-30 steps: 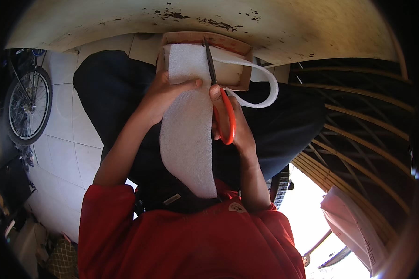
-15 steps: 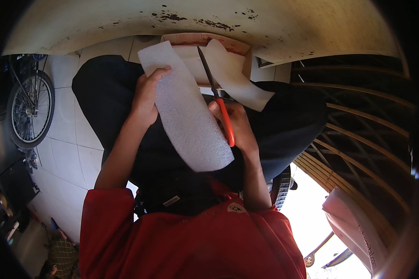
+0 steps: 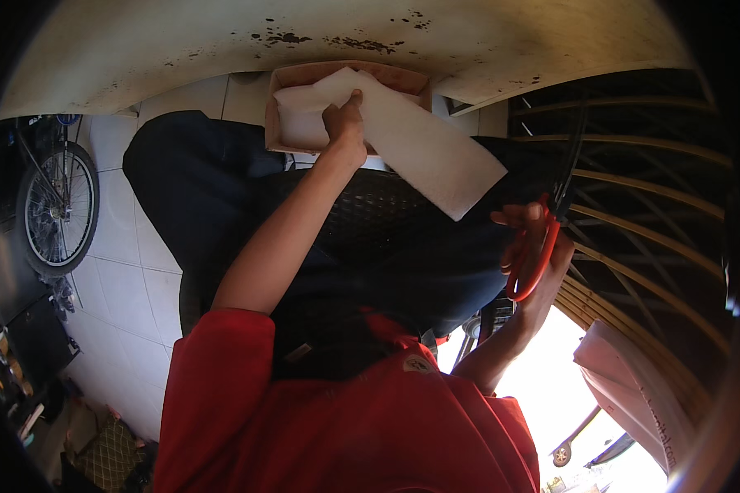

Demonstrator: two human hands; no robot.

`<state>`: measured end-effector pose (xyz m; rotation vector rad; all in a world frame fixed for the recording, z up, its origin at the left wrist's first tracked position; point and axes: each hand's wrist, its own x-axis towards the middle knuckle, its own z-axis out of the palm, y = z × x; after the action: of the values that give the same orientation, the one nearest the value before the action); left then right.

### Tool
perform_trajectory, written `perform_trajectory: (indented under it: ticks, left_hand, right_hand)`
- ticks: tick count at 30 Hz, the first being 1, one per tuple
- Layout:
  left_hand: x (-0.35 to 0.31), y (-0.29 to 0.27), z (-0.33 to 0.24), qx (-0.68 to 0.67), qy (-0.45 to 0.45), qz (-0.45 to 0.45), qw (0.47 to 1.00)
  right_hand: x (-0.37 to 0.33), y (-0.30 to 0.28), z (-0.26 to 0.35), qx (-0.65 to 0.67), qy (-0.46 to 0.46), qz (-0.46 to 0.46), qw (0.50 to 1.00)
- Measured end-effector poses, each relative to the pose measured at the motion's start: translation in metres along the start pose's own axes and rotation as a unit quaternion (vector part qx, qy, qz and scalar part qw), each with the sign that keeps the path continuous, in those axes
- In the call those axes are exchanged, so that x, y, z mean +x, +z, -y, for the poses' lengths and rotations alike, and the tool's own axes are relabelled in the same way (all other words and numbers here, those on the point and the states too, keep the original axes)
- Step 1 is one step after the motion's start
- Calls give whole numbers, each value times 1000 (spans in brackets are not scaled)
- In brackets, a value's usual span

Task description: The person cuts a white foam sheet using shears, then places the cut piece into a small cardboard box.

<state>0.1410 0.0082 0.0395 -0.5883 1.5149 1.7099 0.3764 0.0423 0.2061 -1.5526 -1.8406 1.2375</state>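
Over the cardboard box (image 3: 272,125) in front of me, my left hand (image 3: 345,130) is closed on a long strip of white foam sheet (image 3: 440,152), thumb on top. One end of the strip lies over the box; the other reaches right, above my right thigh. Another piece of white foam (image 3: 298,100) shows in the box, partly behind my hand. Out to the right, my right hand (image 3: 543,234) is closed around scissors (image 3: 531,273) by their red handles. The dark blades point up and away, blurred against the dark rails.
A pale, stained surface (image 3: 469,49) hangs over the far side, just beyond the box. On the right stand curved slatted rails (image 3: 645,193) and a pale pink bag (image 3: 625,390). A bicycle wheel (image 3: 57,209) is at the left, on white floor tiles (image 3: 127,304).
The foam piece held in front of me has left that spot. My left hand has moved forward and right to the box and grips a foam strip there. The scissors have swung away right.
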Motion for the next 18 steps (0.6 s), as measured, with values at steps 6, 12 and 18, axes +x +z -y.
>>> perform_trajectory:
  ticks: [6, 12, 18]
  left_hand:
    - [38, 23, 46, 310, 42, -97, 945]
    - [41, -2, 54, 115, 111, -21, 987]
    - [-29, -40, -82, 28, 370, 61, 926]
  right_hand:
    - [-35, -36, -31, -33, 42, 107, 993]
    - [-56, -25, -57, -177, -86, 249, 948]
    - [-56, 14, -36, -222, -160, 334, 902]
